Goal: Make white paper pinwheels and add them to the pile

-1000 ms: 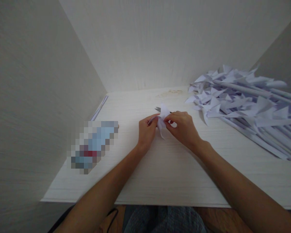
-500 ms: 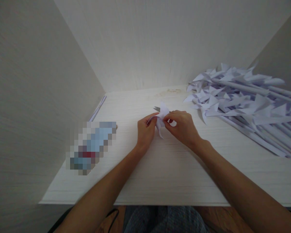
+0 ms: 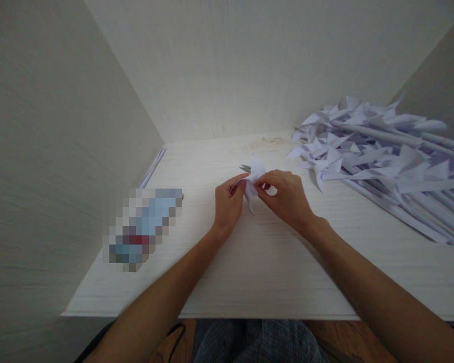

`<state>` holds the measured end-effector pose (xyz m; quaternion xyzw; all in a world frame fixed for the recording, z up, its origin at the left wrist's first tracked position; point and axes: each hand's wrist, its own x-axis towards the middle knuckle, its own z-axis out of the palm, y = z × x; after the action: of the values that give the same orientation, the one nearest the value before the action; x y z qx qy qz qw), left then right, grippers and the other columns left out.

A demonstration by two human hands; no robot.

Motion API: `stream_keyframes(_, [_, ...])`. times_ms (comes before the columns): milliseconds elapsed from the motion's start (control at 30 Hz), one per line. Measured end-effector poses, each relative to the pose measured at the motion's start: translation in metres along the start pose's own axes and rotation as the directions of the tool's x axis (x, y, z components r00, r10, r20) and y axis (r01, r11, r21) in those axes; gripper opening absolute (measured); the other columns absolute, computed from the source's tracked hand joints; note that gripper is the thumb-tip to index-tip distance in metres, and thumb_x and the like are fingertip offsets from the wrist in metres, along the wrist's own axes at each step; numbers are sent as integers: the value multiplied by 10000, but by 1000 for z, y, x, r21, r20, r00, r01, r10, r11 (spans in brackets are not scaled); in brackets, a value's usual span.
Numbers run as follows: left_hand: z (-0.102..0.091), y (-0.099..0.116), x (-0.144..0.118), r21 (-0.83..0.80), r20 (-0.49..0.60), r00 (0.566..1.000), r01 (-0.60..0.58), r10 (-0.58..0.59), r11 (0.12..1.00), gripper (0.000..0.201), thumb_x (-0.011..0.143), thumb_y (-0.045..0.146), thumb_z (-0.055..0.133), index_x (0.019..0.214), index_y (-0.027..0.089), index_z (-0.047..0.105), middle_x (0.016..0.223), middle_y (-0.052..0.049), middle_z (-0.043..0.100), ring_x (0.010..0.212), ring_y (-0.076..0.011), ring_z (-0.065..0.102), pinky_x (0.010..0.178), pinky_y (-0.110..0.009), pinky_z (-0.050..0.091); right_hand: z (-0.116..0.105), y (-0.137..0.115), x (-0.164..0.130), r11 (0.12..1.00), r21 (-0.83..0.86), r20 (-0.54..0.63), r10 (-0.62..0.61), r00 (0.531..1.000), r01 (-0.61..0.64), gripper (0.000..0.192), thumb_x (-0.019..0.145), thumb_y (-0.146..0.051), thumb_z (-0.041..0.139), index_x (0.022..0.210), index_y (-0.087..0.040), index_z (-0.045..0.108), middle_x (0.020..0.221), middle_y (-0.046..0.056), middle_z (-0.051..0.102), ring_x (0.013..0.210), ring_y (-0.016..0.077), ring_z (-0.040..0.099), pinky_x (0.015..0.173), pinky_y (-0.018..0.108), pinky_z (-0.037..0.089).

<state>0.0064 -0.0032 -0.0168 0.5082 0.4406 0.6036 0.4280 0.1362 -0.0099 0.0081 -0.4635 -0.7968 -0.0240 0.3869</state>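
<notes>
A white paper pinwheel (image 3: 256, 169) is held above the middle of the table, its curved blades pointing up and down. My left hand (image 3: 229, 204) grips it from the left, thumb and fingers closed on the paper. From the right, my right hand (image 3: 285, 194) pinches the pinwheel near its centre between thumb and forefinger. Whether a pin or other small part sits in that pinch is hidden. Just behind the paper lie scissors (image 3: 245, 168); only their metal blade tips show clearly, the rest being covered by the pinwheel and my right hand.
A large pile of white paper pinwheels (image 3: 329, 161) with rolled paper sticks (image 3: 386, 136) covers the table's right side. At the left edge lie thin paper strips or sticks (image 3: 151, 169) and a pixelated, blurred object (image 3: 147, 227). Walls enclose the white table (image 3: 196, 166) at the back and sides.
Both hands keep their grip on the pinwheel. Its blades have turned or tilted slightly; otherwise only a tiny shift of the view shows.
</notes>
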Motion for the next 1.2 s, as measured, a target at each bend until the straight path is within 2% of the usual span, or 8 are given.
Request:
stream_keyframes(200, [1,5,-1,16,-19,1000,-13,13,1000,230,715,197,539,878,177,701,923,-40,702,852,-149,623,791,-292,485,-1,0,0,1000,2,1,-17,1000,17,142,701,-99,531,616,-183,609,631,11,654,590,138,557,624,275,387])
stream_keyframes(467, [1,10,-2,81,-17,998,-54,56,995,222,713,163,533,850,178,706,818,-23,708,740,-124,614,691,-246,479,-2,0,0,999,34,12,0,1000,0,146,704,-109,525,624,-193,614,627,-1,656,592,136,570,611,268,398])
stream_keyframes(633, [1,8,-1,42,-2,999,-47,47,998,224,720,186,536,868,180,704,879,-33,706,802,-141,618,747,-271,484,-3,0,0,1000,26,-17,10,1000,-9,132,710,-116,532,637,-187,616,630,9,656,604,144,575,627,279,401])
stream_keyframes(1000, [2,5,-2,-53,21,996,92,-91,994,214,711,218,551,857,162,697,868,-38,700,780,-140,622,749,-289,494,6,3,-3,999,1,13,-34,999,34,143,726,-112,539,656,-187,639,656,11,657,604,138,555,646,290,380])
stream_keyframes(1200, [2,4,-2,-55,23,993,116,-115,992,221,695,200,542,846,169,699,863,-32,696,761,-134,616,738,-284,491,9,3,-4,997,64,17,48,999,-49,139,722,-96,567,636,-179,638,688,27,631,622,140,540,603,281,393])
